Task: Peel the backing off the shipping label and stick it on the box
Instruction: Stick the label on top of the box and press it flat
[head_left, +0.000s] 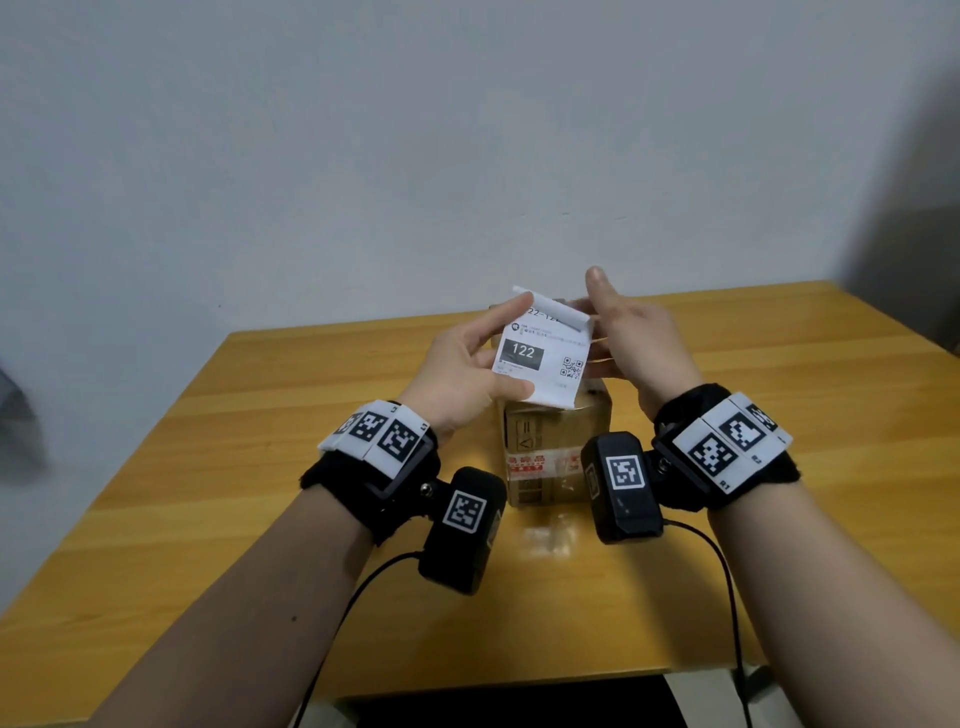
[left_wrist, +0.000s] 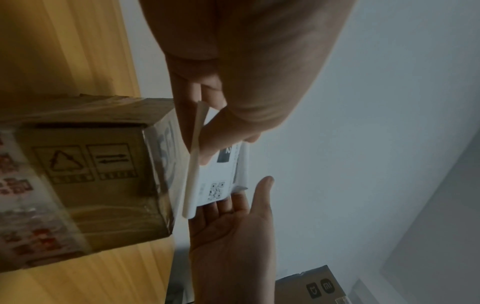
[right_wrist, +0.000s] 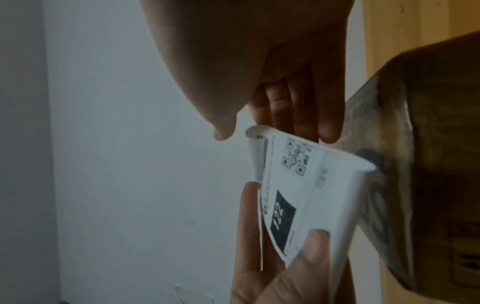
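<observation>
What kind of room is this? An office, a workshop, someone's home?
Probably a plain home or small office corner used for packing parcels. A bare wooden table stands against a blank white wall, with a taped cardboard box on it and a printed shipping label held above.

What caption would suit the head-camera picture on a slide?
Left hand pinches a shipping label above a taped box while the open right hand reaches behind its curled top edge.

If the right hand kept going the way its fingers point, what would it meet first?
Probably the shipping label: the right hand points its straight fingers at the label's right edge, already touching or nearly so; the left hand lies beyond.
</observation>
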